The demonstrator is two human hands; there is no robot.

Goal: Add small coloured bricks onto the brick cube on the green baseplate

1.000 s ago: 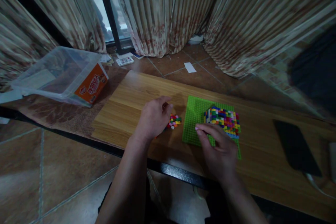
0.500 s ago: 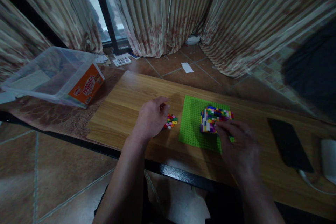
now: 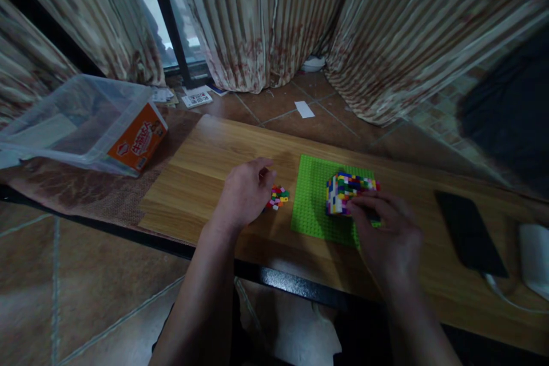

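A green studded baseplate point(image 3: 312, 201) lies on the wooden table point(image 3: 206, 171). On it stands a block of many small coloured bricks point(image 3: 343, 190). My right hand point(image 3: 381, 234) curls round the block's near right side, fingers closed on it. My left hand point(image 3: 244, 194) rests on the table left of the plate, fingers loosely bent, fingertips touching a small heap of loose coloured bricks point(image 3: 278, 197).
A clear plastic tub with an orange label point(image 3: 90, 126) sits on a brown mat at the left. A dark phone point(image 3: 469, 229) with a cable and a white object point(image 3: 534, 257) lie at the right. Curtains hang behind; the table's dark front edge is near me.
My right hand moved from the plate's near edge up and right onto the brick block. The block now looks tipped more upright. The left hand barely moved.
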